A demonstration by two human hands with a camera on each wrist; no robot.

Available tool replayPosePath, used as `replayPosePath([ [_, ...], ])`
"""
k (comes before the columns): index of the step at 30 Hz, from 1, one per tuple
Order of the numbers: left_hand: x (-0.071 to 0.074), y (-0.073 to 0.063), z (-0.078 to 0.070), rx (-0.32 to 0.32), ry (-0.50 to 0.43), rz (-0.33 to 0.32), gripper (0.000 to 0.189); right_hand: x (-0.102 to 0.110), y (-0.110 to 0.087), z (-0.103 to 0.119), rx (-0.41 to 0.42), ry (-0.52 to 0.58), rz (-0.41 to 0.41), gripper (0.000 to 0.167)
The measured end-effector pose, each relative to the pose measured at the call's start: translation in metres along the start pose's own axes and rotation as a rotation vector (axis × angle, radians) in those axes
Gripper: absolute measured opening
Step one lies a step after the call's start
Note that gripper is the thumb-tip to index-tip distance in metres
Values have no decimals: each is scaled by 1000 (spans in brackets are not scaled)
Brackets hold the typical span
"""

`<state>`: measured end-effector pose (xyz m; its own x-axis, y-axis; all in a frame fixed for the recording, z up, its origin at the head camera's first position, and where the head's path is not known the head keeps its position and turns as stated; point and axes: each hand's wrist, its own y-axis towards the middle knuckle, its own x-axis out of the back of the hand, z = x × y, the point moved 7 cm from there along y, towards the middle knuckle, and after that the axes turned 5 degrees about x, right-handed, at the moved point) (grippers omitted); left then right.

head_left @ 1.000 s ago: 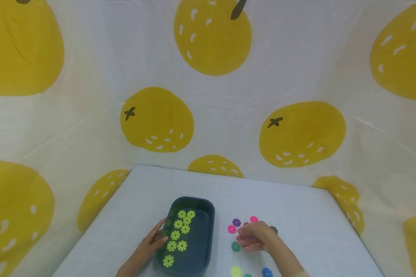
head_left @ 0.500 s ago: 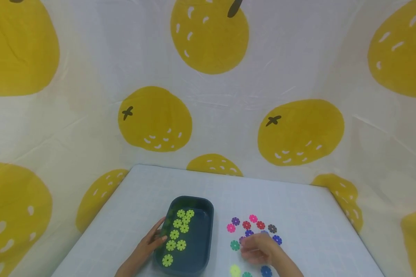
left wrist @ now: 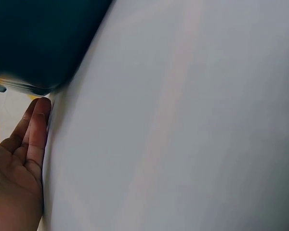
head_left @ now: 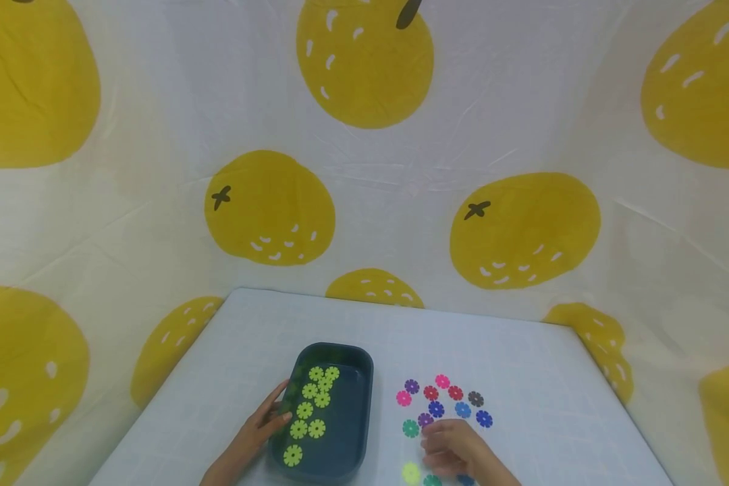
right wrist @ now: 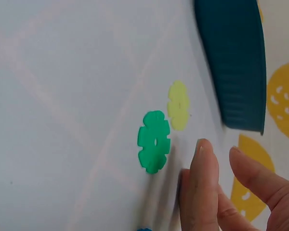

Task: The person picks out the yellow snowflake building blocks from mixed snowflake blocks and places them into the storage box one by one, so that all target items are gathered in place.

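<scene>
My left hand (head_left: 260, 426) rests against the left side of a dark teal tray (head_left: 349, 439), its thumb over the rim. The left wrist view shows straight fingers (left wrist: 37, 137) at the tray's outer lower edge. Several yellow-green flower-shaped discs (head_left: 316, 428) lie in the tray's left half. Over the table to the right hovers my right hand (head_left: 455, 447), nothing visible in its grasp. In the right wrist view its thumb (right wrist: 260, 178) stands apart from the index finger. Nearest to it lie a green disc (right wrist: 147, 142) and a yellow-green disc (right wrist: 177, 107); a blue disc (head_left: 465, 480) is partly hidden.
Beyond the right hand, loose discs lie spread out: pink (head_left: 442, 382), red (head_left: 455, 393), purple (head_left: 412, 387), black (head_left: 476, 399), blue (head_left: 484, 419) and green (head_left: 410, 428). A patterned curtain (head_left: 395, 209) hangs behind the white-covered table (head_left: 510, 364).
My right hand has drawn back toward me, from over the spread discs to beside the nearer ones, uncovering several discs. The left hand and tray keep their place.
</scene>
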<state>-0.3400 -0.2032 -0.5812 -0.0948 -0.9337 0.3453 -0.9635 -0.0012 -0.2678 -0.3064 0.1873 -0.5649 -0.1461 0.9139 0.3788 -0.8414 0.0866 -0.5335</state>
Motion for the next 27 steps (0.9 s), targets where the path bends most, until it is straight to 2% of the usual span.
replayPosePath([
  [5,0,0,-1,1,3,-3,74,-4,-4,-5,40,51,1,49],
  [10,0,0,0,11,-2,5,75,-10,-1,-10,34,-2,-67,52],
  [15,1,1,1,28,7,2,75,-17,0,-14,67,-103,-99,52],
  [18,1,1,1,16,11,-4,74,-21,-5,-12,109,-210,-125,53],
  [21,0,1,0,-12,-10,5,72,-24,-7,-14,114,-299,-164,58],
  [27,-1,1,-1,-36,-24,26,72,-33,-10,-17,108,-372,-199,71],
])
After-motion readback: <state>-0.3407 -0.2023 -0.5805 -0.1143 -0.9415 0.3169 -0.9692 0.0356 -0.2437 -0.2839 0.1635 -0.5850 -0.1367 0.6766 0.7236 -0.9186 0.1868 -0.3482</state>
